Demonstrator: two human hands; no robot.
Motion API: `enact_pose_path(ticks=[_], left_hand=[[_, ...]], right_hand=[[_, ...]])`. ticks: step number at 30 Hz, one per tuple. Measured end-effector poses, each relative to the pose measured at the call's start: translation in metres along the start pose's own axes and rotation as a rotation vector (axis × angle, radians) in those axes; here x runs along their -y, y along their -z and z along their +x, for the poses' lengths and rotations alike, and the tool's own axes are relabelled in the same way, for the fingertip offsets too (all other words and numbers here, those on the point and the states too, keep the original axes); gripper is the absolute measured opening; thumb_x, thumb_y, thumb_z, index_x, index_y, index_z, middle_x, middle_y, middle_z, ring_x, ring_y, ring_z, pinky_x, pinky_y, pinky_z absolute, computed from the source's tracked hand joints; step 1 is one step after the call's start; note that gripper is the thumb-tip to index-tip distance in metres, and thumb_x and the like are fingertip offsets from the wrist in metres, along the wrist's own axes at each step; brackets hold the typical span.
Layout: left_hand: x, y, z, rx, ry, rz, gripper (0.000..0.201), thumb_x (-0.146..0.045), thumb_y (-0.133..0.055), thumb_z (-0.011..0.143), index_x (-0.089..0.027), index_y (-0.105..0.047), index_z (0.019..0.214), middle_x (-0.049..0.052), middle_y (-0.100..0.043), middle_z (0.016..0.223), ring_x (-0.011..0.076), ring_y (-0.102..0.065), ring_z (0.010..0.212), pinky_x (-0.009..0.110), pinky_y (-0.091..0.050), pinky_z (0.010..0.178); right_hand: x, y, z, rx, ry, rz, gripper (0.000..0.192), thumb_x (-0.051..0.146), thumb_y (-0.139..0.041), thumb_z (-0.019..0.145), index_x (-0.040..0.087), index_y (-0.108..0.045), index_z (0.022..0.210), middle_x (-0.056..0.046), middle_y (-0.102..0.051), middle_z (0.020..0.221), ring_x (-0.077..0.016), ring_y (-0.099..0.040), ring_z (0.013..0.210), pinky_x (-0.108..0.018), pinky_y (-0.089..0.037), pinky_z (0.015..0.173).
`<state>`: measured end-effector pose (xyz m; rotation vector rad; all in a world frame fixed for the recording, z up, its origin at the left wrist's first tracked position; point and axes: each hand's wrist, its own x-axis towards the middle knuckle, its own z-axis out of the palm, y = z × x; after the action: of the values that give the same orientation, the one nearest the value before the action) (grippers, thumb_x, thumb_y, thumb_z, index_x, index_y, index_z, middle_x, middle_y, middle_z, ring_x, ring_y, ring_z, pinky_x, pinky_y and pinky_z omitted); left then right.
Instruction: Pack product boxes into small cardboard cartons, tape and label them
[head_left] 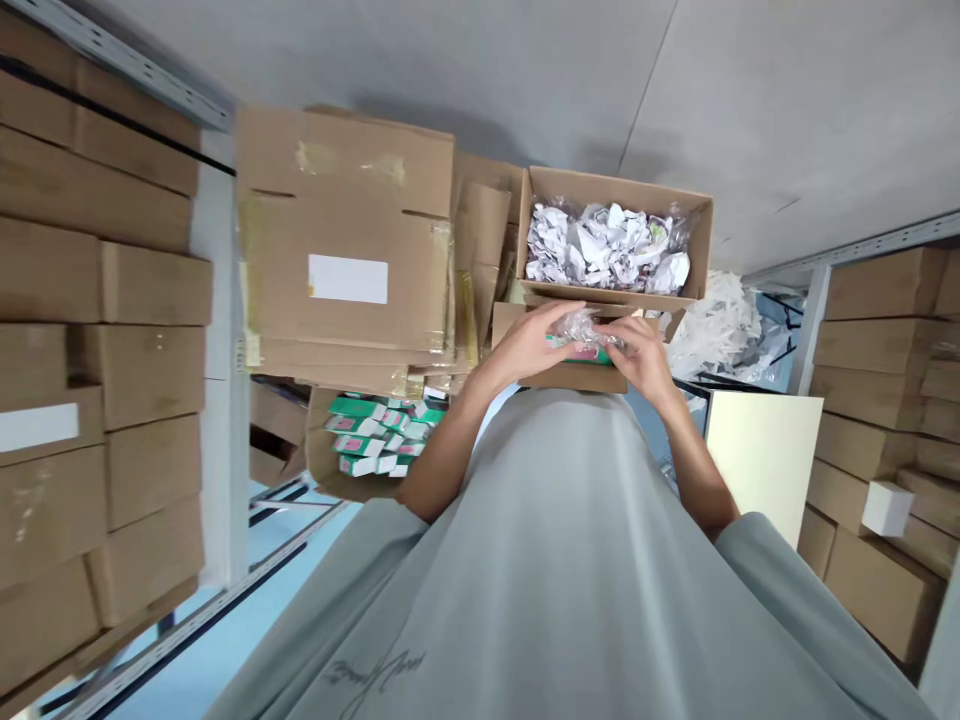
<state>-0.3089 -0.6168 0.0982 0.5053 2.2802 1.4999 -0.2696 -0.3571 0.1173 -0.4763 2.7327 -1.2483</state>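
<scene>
Pinching crumpled clear plastic (580, 326) in the grip of my left hand (534, 340) and right hand (636, 350), I am holding it over the green box (600, 356) inside the near carton (574, 378), packing seemingly partly done, carton not yet closed.

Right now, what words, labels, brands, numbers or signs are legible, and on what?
No text is readable for certain.
Gray shirt: dark script mark, illegible.
Green-and-pink box, partly covered by clear plastic: print too small.
Green-and-white boxes: print too small.
White label on brown cardboard: nothing legible.
Crumpled paper: any print too small.
</scene>
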Motion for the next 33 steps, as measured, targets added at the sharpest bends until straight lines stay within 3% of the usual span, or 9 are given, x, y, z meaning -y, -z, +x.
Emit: enact_pose_path(ticks=[6, 8, 11, 14, 18, 23, 27, 30, 33], left_hand=[[0.049, -0.046, -0.008, 0.107, 0.228, 0.360, 0.042, -0.017, -0.065, 0.103, -0.026, -0.076, 0.143, 0.009, -0.082, 0.138, 0.0319, -0.075, 0.132, 0.044, -0.058, 0.117], [0.058, -0.057, -0.006, 0.129, 0.216, 0.480, 0.043, -0.019, -0.066, 0.103, -0.022, -0.074, 0.146, 0.013, -0.079, 0.142, 0.0347, -0.070, 0.139, 0.047, -0.054, 0.122], [0.066, -0.066, -0.004, 0.159, 0.136, 0.553, 0.051, -0.026, -0.065, 0.107, -0.019, -0.066, 0.157, 0.017, -0.072, 0.151, 0.0358, -0.062, 0.146, 0.051, -0.048, 0.129], [0.069, -0.068, -0.003, 0.171, 0.109, 0.582, 0.040, -0.027, -0.056, 0.112, -0.024, -0.073, 0.148, 0.015, -0.071, 0.151, 0.0358, -0.058, 0.148, 0.052, -0.048, 0.128], [0.067, -0.072, 0.005, 0.168, 0.248, 0.658, 0.032, -0.023, -0.059, 0.110, -0.023, -0.081, 0.134, 0.018, -0.071, 0.143, 0.0387, -0.062, 0.141, 0.051, -0.055, 0.118], [0.061, -0.078, 0.014, 0.210, 0.381, 0.680, 0.037, -0.013, -0.060, 0.107, -0.021, -0.076, 0.139, 0.018, -0.068, 0.146, 0.0344, -0.075, 0.126, 0.044, -0.060, 0.108], [0.049, -0.065, 0.015, 0.186, 0.338, 0.643, 0.030, -0.018, -0.070, 0.104, -0.023, -0.079, 0.132, 0.015, -0.073, 0.139, 0.0327, -0.078, 0.118, 0.041, -0.061, 0.104], [0.029, -0.046, 0.025, 0.037, 0.199, 0.537, 0.021, -0.024, -0.069, 0.107, -0.026, -0.080, 0.125, 0.009, -0.078, 0.128, 0.0272, -0.079, 0.104, 0.037, -0.060, 0.097], [-0.002, -0.028, 0.049, -0.119, 0.059, 0.470, 0.017, -0.025, -0.063, 0.109, -0.025, -0.080, 0.114, 0.006, -0.080, 0.118, 0.0233, -0.076, 0.093, 0.034, -0.057, 0.091]], right_hand=[[-0.041, -0.041, -0.018, 0.294, -0.209, -0.389, 0.047, 0.015, -0.049, 0.111, 0.025, -0.081, 0.144, -0.015, -0.074, 0.136, -0.0335, -0.063, 0.128, -0.049, -0.057, 0.113], [-0.044, -0.054, -0.013, 0.394, -0.321, -0.491, 0.055, 0.011, -0.042, 0.112, 0.021, -0.070, 0.158, -0.018, -0.067, 0.147, -0.0327, -0.064, 0.130, -0.046, -0.058, 0.110], [-0.047, -0.066, -0.006, 0.444, -0.489, -0.576, 0.056, 0.010, -0.035, 0.114, 0.017, -0.055, 0.166, -0.022, -0.058, 0.156, -0.0290, -0.071, 0.117, -0.041, -0.062, 0.096], [-0.049, -0.072, -0.001, 0.464, -0.452, -0.610, 0.048, 0.013, -0.035, 0.116, 0.018, -0.063, 0.155, -0.022, -0.060, 0.154, -0.0298, -0.067, 0.126, -0.041, -0.059, 0.102], [-0.051, -0.077, 0.004, 0.511, -0.322, -0.637, 0.043, 0.014, -0.039, 0.116, 0.013, -0.075, 0.140, -0.024, -0.064, 0.150, -0.0343, -0.053, 0.145, -0.046, -0.048, 0.121], [-0.039, -0.078, 0.010, 0.602, -0.370, -0.586, 0.044, 0.010, -0.043, 0.113, 0.007, -0.077, 0.142, -0.026, -0.066, 0.151, -0.0319, -0.059, 0.140, -0.039, -0.052, 0.114], [-0.024, -0.053, 0.007, 0.470, -0.341, -0.507, 0.036, 0.027, -0.052, 0.117, 0.014, -0.080, 0.135, -0.020, -0.074, 0.141, -0.0309, -0.065, 0.131, -0.040, -0.053, 0.114], [-0.020, -0.015, 0.015, 0.204, -0.288, -0.430, 0.037, 0.029, -0.047, 0.119, 0.018, -0.081, 0.130, -0.015, -0.078, 0.131, -0.0293, -0.069, 0.124, -0.039, -0.053, 0.114], [-0.036, 0.029, 0.048, -0.067, -0.335, -0.441, 0.039, 0.027, -0.043, 0.119, 0.018, -0.077, 0.136, -0.017, -0.076, 0.133, -0.0317, -0.071, 0.126, -0.042, -0.054, 0.114]])
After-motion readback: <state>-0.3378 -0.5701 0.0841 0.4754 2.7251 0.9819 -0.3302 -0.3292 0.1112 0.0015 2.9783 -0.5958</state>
